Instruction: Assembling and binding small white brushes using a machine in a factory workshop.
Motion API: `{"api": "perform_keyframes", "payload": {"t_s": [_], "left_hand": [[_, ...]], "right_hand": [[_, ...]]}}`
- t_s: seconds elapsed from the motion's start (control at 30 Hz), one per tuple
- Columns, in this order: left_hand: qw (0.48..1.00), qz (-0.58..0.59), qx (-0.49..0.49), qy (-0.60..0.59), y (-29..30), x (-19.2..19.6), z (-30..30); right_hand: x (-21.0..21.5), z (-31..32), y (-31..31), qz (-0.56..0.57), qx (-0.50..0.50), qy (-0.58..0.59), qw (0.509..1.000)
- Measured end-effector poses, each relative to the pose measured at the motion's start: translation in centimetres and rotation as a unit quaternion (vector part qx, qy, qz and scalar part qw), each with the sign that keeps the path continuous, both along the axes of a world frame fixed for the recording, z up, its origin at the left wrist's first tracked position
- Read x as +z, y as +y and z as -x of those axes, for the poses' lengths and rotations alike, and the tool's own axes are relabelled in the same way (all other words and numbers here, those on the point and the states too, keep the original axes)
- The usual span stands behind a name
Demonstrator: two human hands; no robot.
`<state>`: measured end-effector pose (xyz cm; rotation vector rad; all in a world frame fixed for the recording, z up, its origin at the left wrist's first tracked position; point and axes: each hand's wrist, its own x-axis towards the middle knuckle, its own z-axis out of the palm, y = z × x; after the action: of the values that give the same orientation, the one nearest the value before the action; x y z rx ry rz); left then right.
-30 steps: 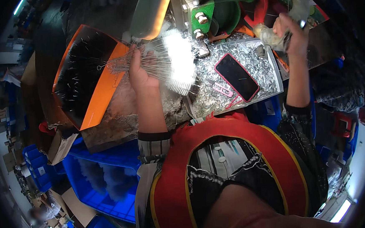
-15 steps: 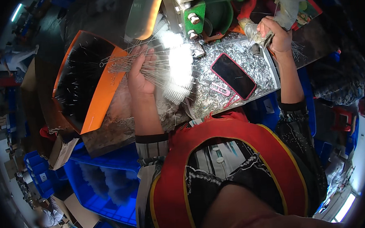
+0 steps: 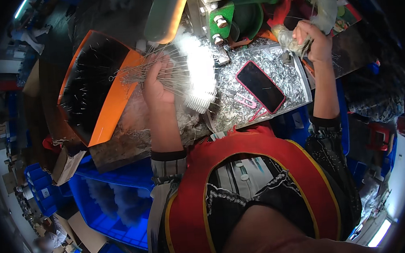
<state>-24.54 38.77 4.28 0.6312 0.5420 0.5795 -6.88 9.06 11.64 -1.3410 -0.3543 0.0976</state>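
Note:
My left hand (image 3: 158, 87) is closed around a fanned bundle of thin wire brushes (image 3: 200, 75). Their white bristle ends point right under bright light, and their looped wire stems stick out to the left over an orange-walled tray (image 3: 111, 114). My right hand (image 3: 317, 43) grips a handle wrapped in pale, worn material (image 3: 290, 38), at the right of a green machine (image 3: 224, 23) with large bolts. The wrapping and my fingers hide the handle itself.
A lamp (image 3: 166, 19) hangs just above my left hand. A phone in a red case (image 3: 261, 86) and pink thread snips (image 3: 243, 100) lie on a sheet strewn with silvery scraps (image 3: 225, 113). A blue crate (image 3: 122, 178) with grey fluffy bundles stands below the bench.
The view has shifted slightly. My right hand and the wrapped handle sit a little farther right. My left hand keeps its hold on the brushes.

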Motion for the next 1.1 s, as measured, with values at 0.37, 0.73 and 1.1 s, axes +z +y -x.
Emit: {"api": "perform_keyframes", "payload": {"t_s": [0.37, 0.73, 1.1], "left_hand": [[1.000, 0.005, 0.026, 0.010, 0.0, 0.3, -0.6], [0.984, -0.032, -0.172, 0.017, 0.5, 0.0, -0.2], [0.995, -0.011, -0.101, -0.010, 0.3, -0.1, -0.5]], "right_hand": [[4.1, -0.3, 0.0, 0.067, 0.008, -0.061, 0.996], [-0.1, 0.5, 0.6, 0.009, -0.001, -0.063, 0.998], [0.6, 0.1, 0.4, 0.048, -0.012, -0.002, 0.999]]}}
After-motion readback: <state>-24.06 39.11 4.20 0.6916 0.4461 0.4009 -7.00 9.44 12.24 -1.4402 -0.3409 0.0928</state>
